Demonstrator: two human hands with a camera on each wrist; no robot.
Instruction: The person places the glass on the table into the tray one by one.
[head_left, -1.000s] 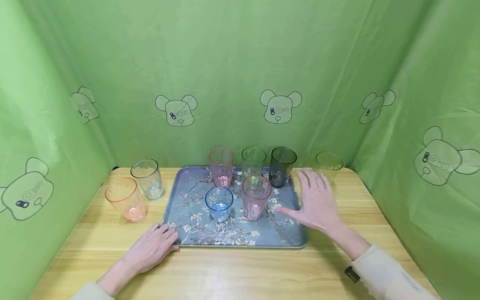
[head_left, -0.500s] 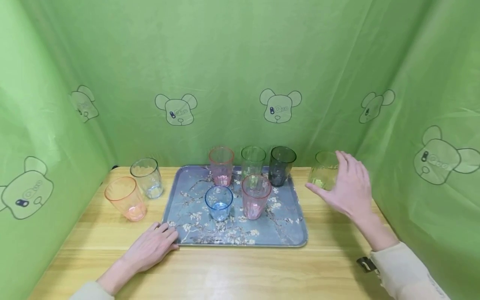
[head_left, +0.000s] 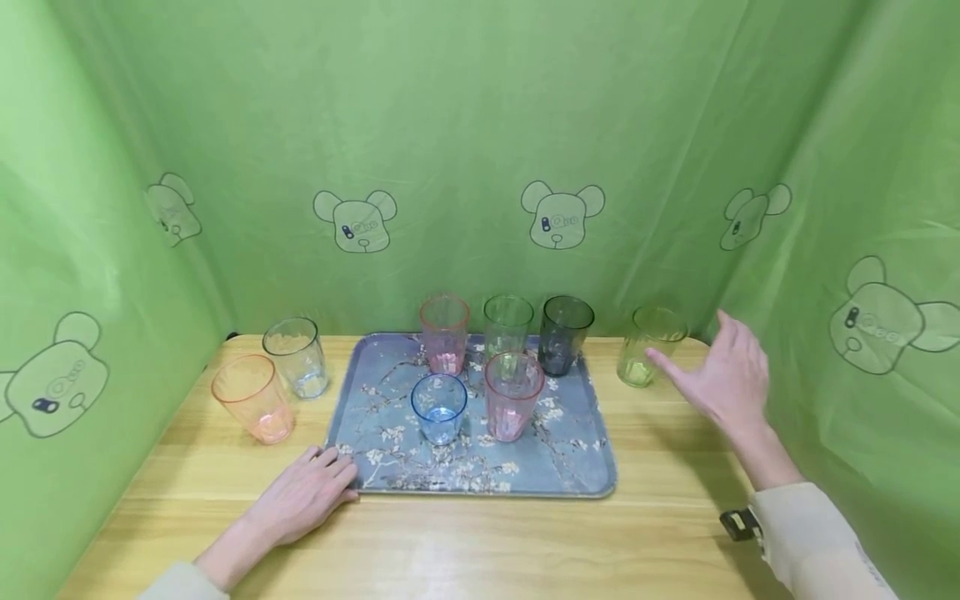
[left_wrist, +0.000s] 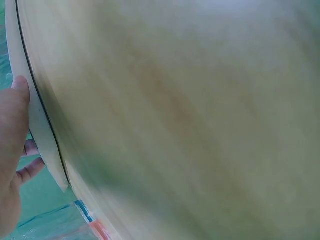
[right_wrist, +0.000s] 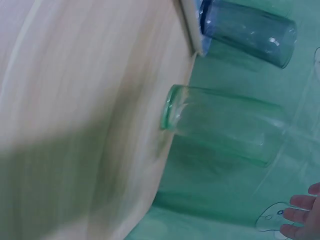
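Note:
My left hand (head_left: 307, 492) holds the near left corner of a blue tray (head_left: 570, 467) printed with blossom branches. In the left wrist view its thumb and fingers lie around the pale tray edge (left_wrist: 44, 131). A clear yellow-green tumbler (head_left: 636, 373) stands upright on the table, right of the tray. To the right of that tumbler is my right hand (head_left: 729, 382), fingers raised and thumb spread wide, holding nothing; the thumb tip overlaps the tumbler's side in the head view. In the right wrist view, the tumbler (right_wrist: 225, 122) is whole and my fingertips (right_wrist: 296, 216) show apart from it.
On the tray stand a red-rimmed tumbler (head_left: 444, 342), a green one (head_left: 507, 329), a dark grey one (head_left: 561, 346), a pink one (head_left: 510, 408) and a short blue one (head_left: 439, 417). Left of it stand an orange tumbler (head_left: 258, 408) and a clear one (head_left: 300, 367). Green curtains enclose the wooden table (head_left: 450, 550).
My right hand has moved right, from over the tray's right side, past the front of the yellow-green tumbler, to its right side. The left hand, tray and tumblers have stayed put.

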